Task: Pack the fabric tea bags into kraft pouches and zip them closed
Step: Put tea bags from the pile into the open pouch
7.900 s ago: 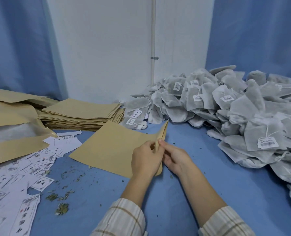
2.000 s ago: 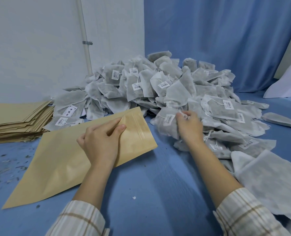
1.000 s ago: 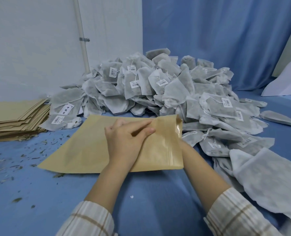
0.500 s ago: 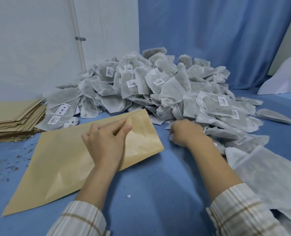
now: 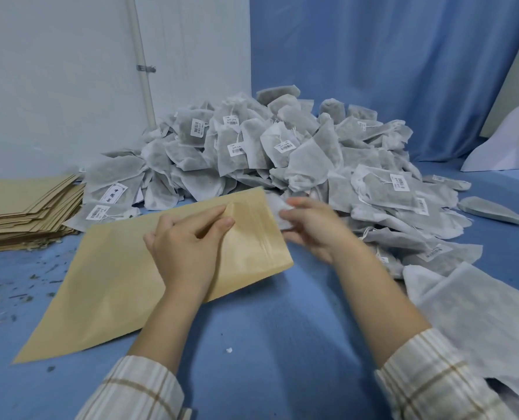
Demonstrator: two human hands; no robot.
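Kraft pouch (image 5: 106, 286) lies flat on the blue table (image 5: 282, 328); I see the left hand (image 5: 188, 247) pinching its mouth while the right hand (image 5: 316, 228) grips a fabric tea bag (image 5: 278, 207) at the opening.

Two bare forearms, cream sleeves (image 5: 137, 389) with tan and grey plaid lines, cuffs pushed back

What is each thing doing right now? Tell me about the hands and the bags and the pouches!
Left hand: pinching the pouch mouth.
Right hand: holding a tea bag, blurred.
Kraft pouch: flat on table, unzipped.
Tea bag: at pouch mouth.
Tea bag pile: heaped.
Spare pouches: stacked.
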